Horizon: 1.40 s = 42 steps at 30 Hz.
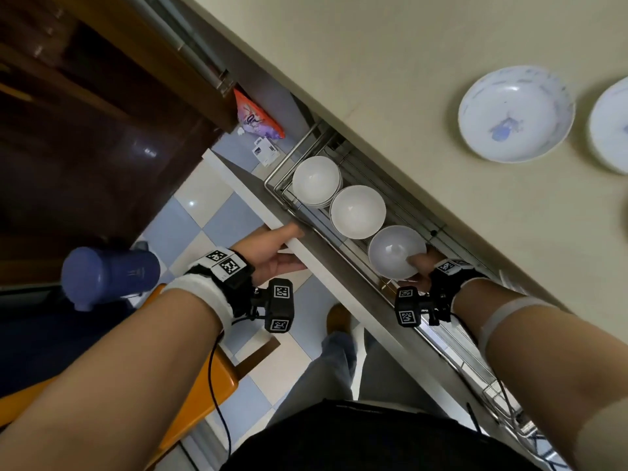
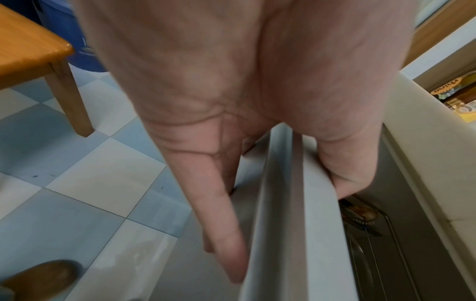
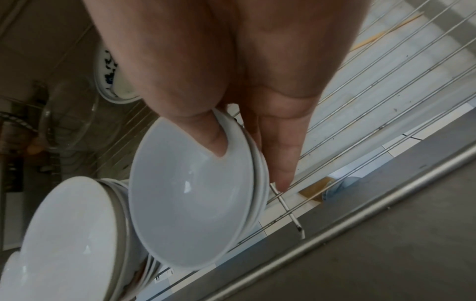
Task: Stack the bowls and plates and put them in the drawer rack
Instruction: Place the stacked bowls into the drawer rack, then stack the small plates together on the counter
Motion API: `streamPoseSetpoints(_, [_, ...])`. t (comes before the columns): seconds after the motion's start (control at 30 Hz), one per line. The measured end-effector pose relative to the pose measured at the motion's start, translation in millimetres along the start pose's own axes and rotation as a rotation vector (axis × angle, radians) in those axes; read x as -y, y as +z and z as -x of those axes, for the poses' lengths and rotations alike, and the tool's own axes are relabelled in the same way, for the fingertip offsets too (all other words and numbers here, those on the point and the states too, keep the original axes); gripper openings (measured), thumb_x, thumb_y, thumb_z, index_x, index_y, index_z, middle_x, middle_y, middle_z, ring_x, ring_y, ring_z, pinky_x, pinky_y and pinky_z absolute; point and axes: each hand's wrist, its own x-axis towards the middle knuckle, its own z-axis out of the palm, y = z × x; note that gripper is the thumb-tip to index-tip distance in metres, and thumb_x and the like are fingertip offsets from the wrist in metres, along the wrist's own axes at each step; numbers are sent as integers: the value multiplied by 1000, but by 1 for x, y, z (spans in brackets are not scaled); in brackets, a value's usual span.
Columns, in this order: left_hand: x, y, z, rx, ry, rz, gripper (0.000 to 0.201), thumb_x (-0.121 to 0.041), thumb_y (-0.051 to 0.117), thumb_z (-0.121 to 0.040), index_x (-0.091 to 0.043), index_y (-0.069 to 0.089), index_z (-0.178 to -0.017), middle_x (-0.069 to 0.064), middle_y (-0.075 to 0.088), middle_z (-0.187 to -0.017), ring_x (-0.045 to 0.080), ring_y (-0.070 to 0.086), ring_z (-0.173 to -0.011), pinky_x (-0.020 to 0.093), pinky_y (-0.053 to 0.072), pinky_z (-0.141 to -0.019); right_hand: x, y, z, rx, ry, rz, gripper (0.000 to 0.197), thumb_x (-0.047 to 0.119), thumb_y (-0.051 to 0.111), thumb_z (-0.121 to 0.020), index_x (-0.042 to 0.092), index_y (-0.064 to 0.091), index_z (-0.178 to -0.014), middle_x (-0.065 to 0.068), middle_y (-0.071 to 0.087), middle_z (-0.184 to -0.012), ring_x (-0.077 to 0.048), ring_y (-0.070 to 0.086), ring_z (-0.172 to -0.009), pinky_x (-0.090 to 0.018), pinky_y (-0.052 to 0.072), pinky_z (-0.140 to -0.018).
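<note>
The stack of white bowls [image 1: 396, 251] sits mouth-up, slightly tilted, at the near end of a row of three bowl stacks along the wire drawer rack [image 1: 343, 158]; the row runs lengthwise down the open drawer. The right hand [image 1: 421, 266] pinches its rim, thumb [image 3: 206, 130] inside the top bowl, fingers [image 3: 280, 154] down the outside. The left hand [image 1: 272, 249] clasps the drawer front [image 1: 326, 266], thumb over its top edge, fingers lying straight along its outer face. Two blue-patterned plates [image 1: 516, 113] lie flat on the surface [image 1: 390, 62] above.
</note>
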Motion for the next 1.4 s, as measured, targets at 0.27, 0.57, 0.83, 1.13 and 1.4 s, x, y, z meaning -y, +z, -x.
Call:
streamPoseSetpoints(0.27, [4,4,9,-2,23,2,32,-14,69,-85,-2,66,-115,17,74,-106,30,75,-91,39,64,-72,-7,-25,-27,-147,-111,385,75,38,62,-67,15,48,-137,-11,59,-118,-35,61,-105,-53,51,-97])
streamPoseSetpoints(0.57, [-12,11,39,-12,56,-710,37,-31,56,-98,4,59,-88,21,70,-73,37,72,-79,48,60,-78,0,-17,176,-118,-262,-23,32,18,54,-96,7,62,-125,-8,71,-117,-27,68,-103,-37,57,-81])
streamPoseSetpoints(0.83, [-69,121,107,179,590,-996,22,-25,65,-91,-6,63,-102,8,71,-84,21,70,-76,32,57,-67,-26,-93,284,-385,-601,-287,10,16,68,-88,8,70,-84,-10,66,-81,-21,60,-65,-29,50,-59])
streamPoseSetpoints(1.13, [-100,213,80,-51,953,-1264,120,-45,88,-63,-25,16,-158,16,28,-157,34,38,-140,38,37,-113,-46,-203,275,-1175,-381,220,87,48,78,-63,20,38,-136,-12,43,-136,-35,45,-128,-49,44,-102])
streamPoseSetpoints(1.4, [-108,247,63,-108,959,-1393,129,-48,88,-64,-22,6,-160,14,21,-161,34,28,-147,40,29,-119,-35,-228,259,-1066,-325,312,105,49,82,-60,28,25,-146,-11,37,-138,-33,39,-129,-48,44,-98])
